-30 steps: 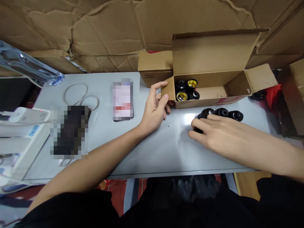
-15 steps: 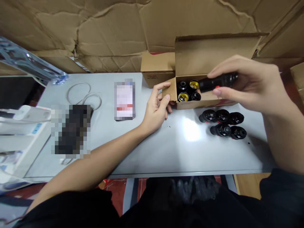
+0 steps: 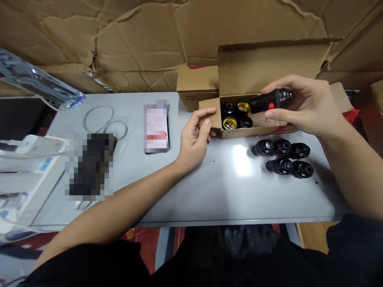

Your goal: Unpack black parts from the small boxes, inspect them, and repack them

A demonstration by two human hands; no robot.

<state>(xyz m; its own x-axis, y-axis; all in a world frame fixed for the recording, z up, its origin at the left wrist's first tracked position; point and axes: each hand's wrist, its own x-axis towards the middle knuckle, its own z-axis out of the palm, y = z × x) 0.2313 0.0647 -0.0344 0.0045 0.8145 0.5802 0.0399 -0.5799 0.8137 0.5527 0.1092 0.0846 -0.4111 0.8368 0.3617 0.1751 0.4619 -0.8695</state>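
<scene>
Between the fingers and thumb of my right hand (image 3: 311, 103) is a black cylindrical device (image 3: 271, 100) with a red button, held tilted nearly sideways over an open cardboard box (image 3: 257, 130). My left hand (image 3: 196, 137) pinches the box's left side flap (image 3: 209, 113). Inside the box's left end stand several similar black cylinders (image 3: 229, 108); two show gold-coloured open ends (image 3: 244, 107). In front of the box, more black cylinders (image 3: 281, 165) stand in two rows on the table, red parts showing low on them.
A smaller cardboard box (image 3: 197, 95) is behind my left hand. On the grey table (image 3: 191, 199) lie a blurred pinkish-white pack (image 3: 156, 127), a blurred dark object (image 3: 91, 165) and a white cable (image 3: 104, 119). A power strip (image 3: 44, 171) is at left; large cardboard (image 3: 134, 36) stands behind.
My right hand has shifted slightly left and down with the black device, so its red button shows more fully. My left hand stays on the flap. The view has shifted slightly.
</scene>
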